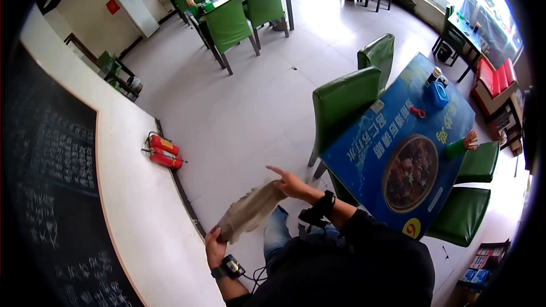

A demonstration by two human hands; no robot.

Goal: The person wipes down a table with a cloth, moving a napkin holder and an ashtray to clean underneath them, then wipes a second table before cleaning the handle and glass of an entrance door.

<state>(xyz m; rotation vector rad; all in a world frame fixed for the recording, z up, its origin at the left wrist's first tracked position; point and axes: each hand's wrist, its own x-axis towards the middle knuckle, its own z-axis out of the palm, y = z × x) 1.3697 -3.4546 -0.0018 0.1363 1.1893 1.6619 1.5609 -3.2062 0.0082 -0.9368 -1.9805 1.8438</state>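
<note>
A greyish-beige cloth (248, 212) is stretched between my two hands, above the floor in front of my legs. My left hand (214, 248) grips its lower left end, close to the white wall. My right hand (292, 184) pinches the upper right end, with the index finger pointing out to the left. The fingers under the cloth are partly hidden. Both wrists wear black straps, and a small device with a cable sits on the left one.
To my right stands a blue printed table (364, 162) with a blue box (438, 95), a red ring-shaped item (417, 112) and a green cup (455, 149). Green chairs (346, 105) surround it. Red fire extinguishers (164, 150) stand by the wall at left, below a chalkboard (51, 176).
</note>
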